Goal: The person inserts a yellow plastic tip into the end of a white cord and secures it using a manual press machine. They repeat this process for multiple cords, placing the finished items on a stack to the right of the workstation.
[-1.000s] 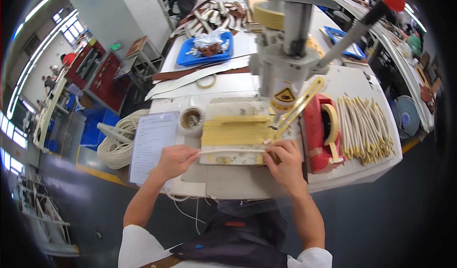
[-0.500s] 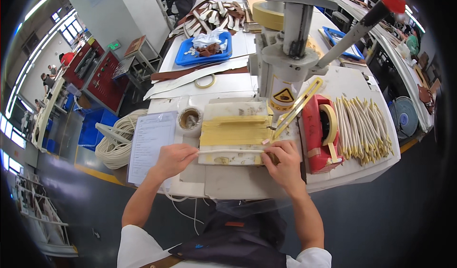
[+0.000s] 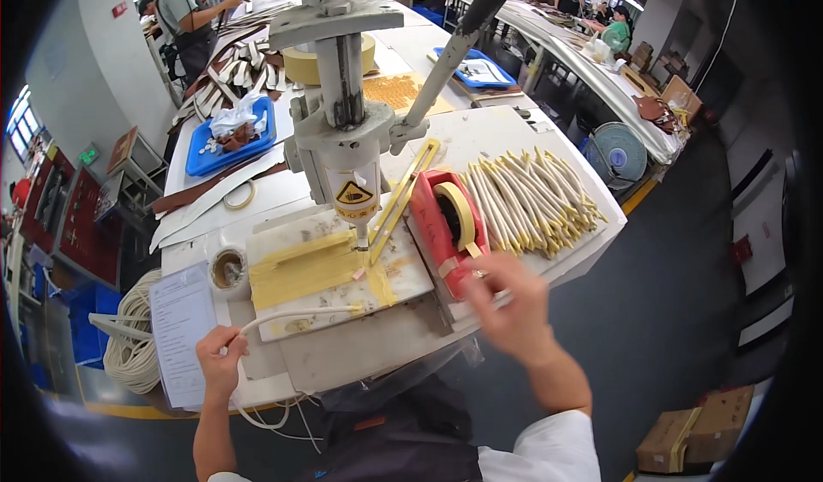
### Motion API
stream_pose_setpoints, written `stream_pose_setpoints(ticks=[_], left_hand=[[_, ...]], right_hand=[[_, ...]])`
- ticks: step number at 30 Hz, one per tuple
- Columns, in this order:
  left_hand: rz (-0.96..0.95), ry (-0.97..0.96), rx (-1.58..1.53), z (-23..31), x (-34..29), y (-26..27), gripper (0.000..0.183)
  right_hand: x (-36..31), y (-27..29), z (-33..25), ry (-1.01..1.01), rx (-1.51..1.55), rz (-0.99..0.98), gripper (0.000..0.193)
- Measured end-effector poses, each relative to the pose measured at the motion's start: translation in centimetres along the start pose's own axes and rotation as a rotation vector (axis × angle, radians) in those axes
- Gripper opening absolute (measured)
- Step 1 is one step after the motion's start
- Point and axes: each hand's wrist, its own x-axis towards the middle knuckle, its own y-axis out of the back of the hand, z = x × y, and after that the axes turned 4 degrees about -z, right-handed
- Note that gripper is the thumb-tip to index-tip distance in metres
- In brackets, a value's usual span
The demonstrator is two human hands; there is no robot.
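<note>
- Head view: the left hand (image 3: 219,360) pinches one end of a white cord (image 3: 296,314), which arches over the near edge of a stained white board (image 3: 410,275) on the tabletop (image 3: 343,358); yellow tape (image 3: 356,309) wraps its other end.
- The right hand (image 3: 513,304), blurred, is at the front of a red tape dispenser (image 3: 429,225); whether it grips tape, I cannot tell.
- Yellow-tipped cords (image 3: 527,199) lie right of the dispenser.
</note>
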Motion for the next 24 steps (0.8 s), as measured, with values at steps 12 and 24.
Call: stream_pose_setpoints(ticks=[12,24], left_hand=[[-0.092,0.378,-0.848,3.8,-5.3,-6.5,0.020],[-0.107,0.455,-0.776,4.3,-5.5,-6.9,0.017]], right_hand=[[7.3,4.8,3.3,-0.852,0.166,-0.535,0.025],[-2.2,4.2,3.6,-0.603,0.760,-0.051,0.026]])
